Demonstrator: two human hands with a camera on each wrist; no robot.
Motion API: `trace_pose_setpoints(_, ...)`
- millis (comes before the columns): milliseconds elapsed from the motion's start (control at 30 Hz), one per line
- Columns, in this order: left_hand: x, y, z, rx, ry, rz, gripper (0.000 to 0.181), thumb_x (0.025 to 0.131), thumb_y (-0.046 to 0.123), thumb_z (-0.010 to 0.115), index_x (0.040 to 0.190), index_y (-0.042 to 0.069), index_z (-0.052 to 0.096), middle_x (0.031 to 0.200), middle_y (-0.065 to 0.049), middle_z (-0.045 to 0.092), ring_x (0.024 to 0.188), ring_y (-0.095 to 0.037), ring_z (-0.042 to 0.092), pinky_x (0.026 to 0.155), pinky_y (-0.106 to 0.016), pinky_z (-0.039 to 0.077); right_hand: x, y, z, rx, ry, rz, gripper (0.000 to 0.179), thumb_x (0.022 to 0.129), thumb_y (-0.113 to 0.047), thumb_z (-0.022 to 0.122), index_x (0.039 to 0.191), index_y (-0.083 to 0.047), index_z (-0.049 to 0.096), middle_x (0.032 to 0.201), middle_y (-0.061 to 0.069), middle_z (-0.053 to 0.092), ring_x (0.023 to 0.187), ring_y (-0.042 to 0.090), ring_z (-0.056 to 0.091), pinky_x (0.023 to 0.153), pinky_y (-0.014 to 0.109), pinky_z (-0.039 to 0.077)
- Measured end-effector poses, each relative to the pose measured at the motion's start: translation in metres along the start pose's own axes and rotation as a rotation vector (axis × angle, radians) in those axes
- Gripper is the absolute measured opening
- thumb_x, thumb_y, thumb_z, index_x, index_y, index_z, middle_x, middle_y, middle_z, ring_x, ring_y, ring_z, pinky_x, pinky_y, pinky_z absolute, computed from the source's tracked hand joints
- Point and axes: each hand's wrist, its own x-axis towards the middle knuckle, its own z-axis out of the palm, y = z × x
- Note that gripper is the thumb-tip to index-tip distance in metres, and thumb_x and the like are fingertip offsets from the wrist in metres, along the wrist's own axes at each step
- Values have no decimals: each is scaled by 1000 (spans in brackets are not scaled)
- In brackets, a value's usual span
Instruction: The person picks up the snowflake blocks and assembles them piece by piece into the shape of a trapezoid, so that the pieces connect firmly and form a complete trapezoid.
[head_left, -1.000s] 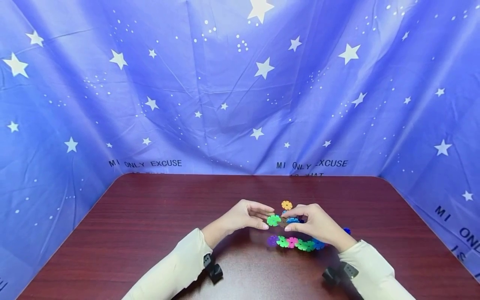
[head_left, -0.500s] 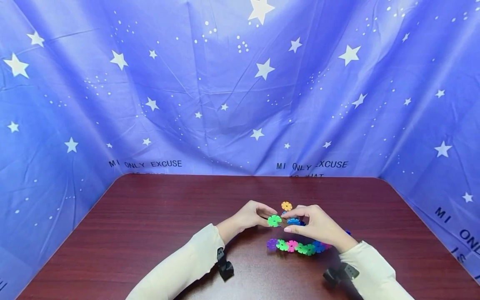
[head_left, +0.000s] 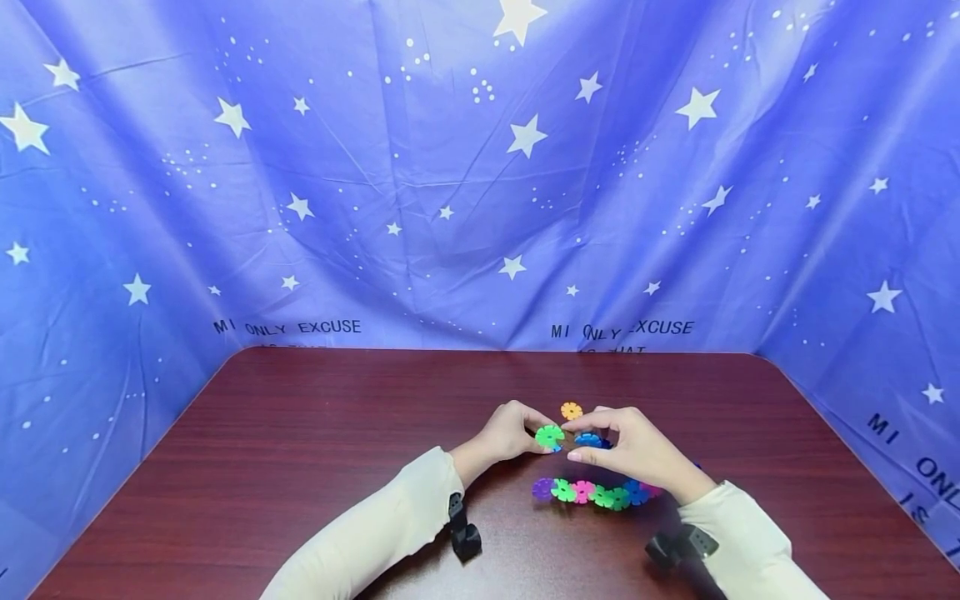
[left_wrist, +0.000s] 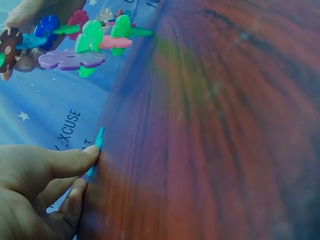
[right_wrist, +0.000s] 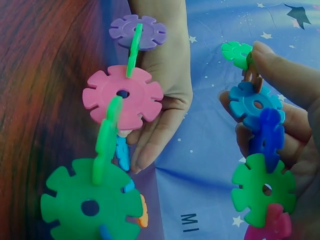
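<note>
My right hand (head_left: 637, 450) grips a chain of slotted plastic flower discs near its end. A green disc (right_wrist: 236, 54) tips that end, followed by a brown disc (left_wrist: 10, 47) and a light blue disc (right_wrist: 256, 102). Dark blue, green and pink discs trail on past my fingers. Left of this end, my left hand (head_left: 512, 432) pinches a single light blue disc (left_wrist: 96, 152) between thumb and fingers, apart from the chain. Nearer the body hangs a row of linked discs ending in a purple disc (head_left: 543, 489). My right hand hides whether both strands join.
An orange disc (head_left: 572, 411) sits on the dark red wooden table (head_left: 337, 467) just beyond the hands. A blue curtain (head_left: 450, 167) printed with stars surrounds the table's far and side edges. Black wrist cameras (head_left: 467, 540) stick out below the sleeves.
My left hand has moved right; its fingers, spread beside the green disc before, now pinch a light blue disc. My right hand stays nearly still, holding the chain.
</note>
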Motion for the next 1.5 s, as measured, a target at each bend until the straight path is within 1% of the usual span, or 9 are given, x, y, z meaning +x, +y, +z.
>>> trace_pose_setpoints(267,0,0,-1,27,1,4,23,67,8,85,89,10,77,77,3,73,70,-2,63,67,-16,48,0,2,1,1,-7,-1,27,81,-28,75,105,-17,72,88,-11,67,69,3,51,57,22,44)
trace_pose_setpoints(533,-3,-1,-3,-1,-27,-13,28,65,6,85,92,8,76,80,1,72,72,-4,63,66,-16,49,0,0,2,5,11,0,26,80,-27,76,104,-18,72,85,-10,66,67,3,50,55,21,43)
trace_pose_setpoints(733,-8,-1,-8,-28,-32,-53,26,66,1,84,90,5,75,81,0,71,71,-6,63,63,-18,51,-1,-4,3,-3,25,-22,26,79,-26,76,104,-19,72,89,-13,67,70,2,50,55,21,43)
trace_pose_setpoints(900,-15,-3,-15,-3,-27,-85,23,69,4,83,91,5,75,79,-1,71,70,-7,62,61,-21,51,-2,-6,2,-21,48,-88,28,78,-24,77,105,-17,72,87,-14,65,66,1,48,53,20,43)
trace_pose_setpoints(1000,-21,-3,-22,-73,-43,-112,19,73,3,79,92,4,75,76,-3,70,64,-9,62,57,-23,53,-1,-9,1,-35,55,-149,29,78,-21,77,106,-15,72,86,-14,65,65,0,47,52,18,42)
trace_pose_setpoints(1133,-30,1,-32,-240,-48,-156,13,79,3,74,92,2,74,72,-7,70,56,-13,63,51,-28,54,0,-11,-1,-69,49,-202,29,79,-21,77,107,-15,72,90,-11,68,69,0,49,56,17,42)
trace_pose_setpoints(1267,-38,7,-41,-394,-22,-175,17,80,6,73,95,-2,72,75,-12,71,55,-13,64,52,-32,55,1,-12,-2,-112,37,-207,28,80,-23,76,106,-14,72,92,-9,69,73,0,51,58,18,43)
trace_pose_setpoints(1367,-45,13,-46,-485,-6,-174,21,80,7,73,97,-5,70,78,-13,71,57,-12,64,55,-34,56,1,-12,-2,-134,36,-198,28,81,-25,75,106,-14,72,92,-9,69,74,0,52,58,18,44)
trace_pose_setpoints(1500,-52,20,-50,-568,21,-175,24,81,6,70,101,-7,69,83,-15,71,59,-11,65,56,-28,56,0,-11,-1,-150,44,-195,28,80,-25,76,105,-13,73,92,-8,69,75,0,53,59,19,45)
